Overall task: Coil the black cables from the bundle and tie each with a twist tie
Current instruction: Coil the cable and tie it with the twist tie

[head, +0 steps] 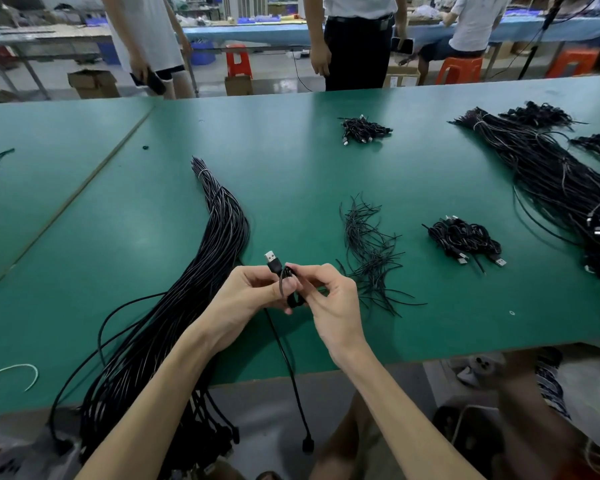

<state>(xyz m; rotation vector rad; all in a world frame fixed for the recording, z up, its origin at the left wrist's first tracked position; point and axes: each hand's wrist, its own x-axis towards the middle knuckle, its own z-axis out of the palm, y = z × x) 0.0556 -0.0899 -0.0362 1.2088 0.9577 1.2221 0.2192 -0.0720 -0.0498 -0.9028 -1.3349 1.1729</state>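
Here, both hands on one cable [285, 355]: our left hand [246, 289] grips the coil [290, 296] under its USB plug [273, 262], our right hand [328, 301] pinches the same coil; one tail hangs past the tabletop [291, 161] edge. Left of us, one bundle [201, 271]. Right, one loose pile of twist ties [371, 258], then a near heap of coiled cables [465, 239] and a far heap [364, 128].
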